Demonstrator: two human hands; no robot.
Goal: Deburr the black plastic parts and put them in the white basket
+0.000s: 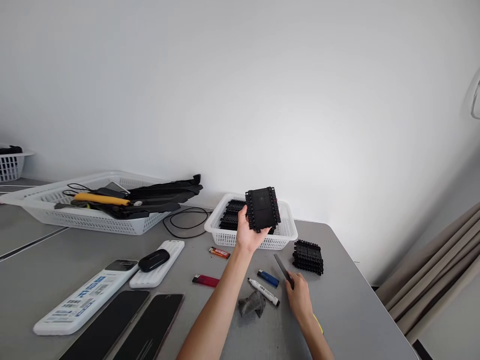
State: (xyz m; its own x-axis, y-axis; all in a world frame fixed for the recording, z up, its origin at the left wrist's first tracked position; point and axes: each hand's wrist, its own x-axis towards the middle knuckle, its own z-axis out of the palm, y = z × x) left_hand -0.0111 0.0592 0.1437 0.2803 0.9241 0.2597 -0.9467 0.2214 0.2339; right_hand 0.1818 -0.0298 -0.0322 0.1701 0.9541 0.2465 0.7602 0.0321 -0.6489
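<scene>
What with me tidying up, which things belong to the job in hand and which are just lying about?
Probably the job:
black panel, in the left hand
flat grey tool, in the right hand
stacked black panels
small white basket

Likely lying about:
blue lighter
orange lighter
white marker
phones
power banks

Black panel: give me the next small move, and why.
Probably raise the flat tool in the right hand to the black panel: the left hand holds the panel up, toothed edge exposed, while the tool, already gripped, is apart from it.
</scene>
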